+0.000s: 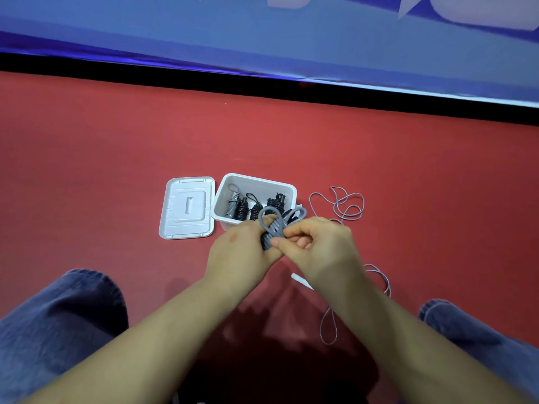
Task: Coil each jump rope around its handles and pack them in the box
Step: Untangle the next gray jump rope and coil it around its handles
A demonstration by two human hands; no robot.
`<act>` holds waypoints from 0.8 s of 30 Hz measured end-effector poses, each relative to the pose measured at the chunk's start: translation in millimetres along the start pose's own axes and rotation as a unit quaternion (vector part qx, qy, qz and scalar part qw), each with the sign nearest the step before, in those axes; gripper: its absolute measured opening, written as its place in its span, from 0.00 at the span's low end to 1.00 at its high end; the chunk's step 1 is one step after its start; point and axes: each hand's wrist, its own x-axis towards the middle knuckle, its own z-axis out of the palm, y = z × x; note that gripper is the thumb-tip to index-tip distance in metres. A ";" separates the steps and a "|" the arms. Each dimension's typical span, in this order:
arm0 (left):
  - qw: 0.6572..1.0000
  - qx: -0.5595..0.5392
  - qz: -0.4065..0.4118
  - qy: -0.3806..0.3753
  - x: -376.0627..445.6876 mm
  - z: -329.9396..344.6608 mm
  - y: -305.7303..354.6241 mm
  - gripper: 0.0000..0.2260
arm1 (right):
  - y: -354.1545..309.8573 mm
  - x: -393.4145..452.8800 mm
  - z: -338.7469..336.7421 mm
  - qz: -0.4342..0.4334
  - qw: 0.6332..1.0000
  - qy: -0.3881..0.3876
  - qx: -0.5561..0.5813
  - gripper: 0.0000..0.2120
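The left hand [239, 249] grips a coiled grey jump rope [272, 228], fingers curled round it. The right hand [318, 243] pinches its wraps, just before the white box [256, 182]. No writing is readable.

The floor [116, 158] is a matt red surface, finely grained like carpet or rubber matting, giving back no shine. The box [287, 190] and its lid [186, 208] look like white plastic, smooth with a soft sheen, the lid moulded in ribs. The grey jump rope [272, 225] wound between the left hand [242, 249] and right hand [318, 246] looks like smooth rubbery cord, as does the loose rope [347, 205] on the floor. The coiled ropes [243, 208] in the box are darker, slightly glossy. The trouser legs [58, 316] are blue denim, coarse and matt. The far wall banner [262, 39] has a glossy blue finish
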 end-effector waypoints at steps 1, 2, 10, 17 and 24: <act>1.000 -0.006 -0.001 -0.008 -0.1 2.2 0.0 0.13 | -0.5 0.5 0.1 0.003 1.000 -0.003 -0.017 0.08; 1.000 -0.012 0.001 -0.015 0.3 5.0 -0.5 0.13 | -0.9 1.0 -0.3 0.001 0.999 -0.007 -0.034 0.09; 0.989 -0.143 0.007 -0.029 1.9 3.5 6.2 0.28 | 10.1 8.8 -1.9 -0.068 0.995 0.073 -0.020 0.09; 0.911 -0.397 -0.069 -0.086 4.2 -6.0 16.2 0.15 | -0.9 9.5 -1.4 0.015 0.988 0.048 0.147 0.10; 0.838 -0.526 -0.105 -0.101 11.1 -13.1 17.2 0.15 | -10.9 18.8 -12.7 0.105 0.948 -0.012 0.301 0.12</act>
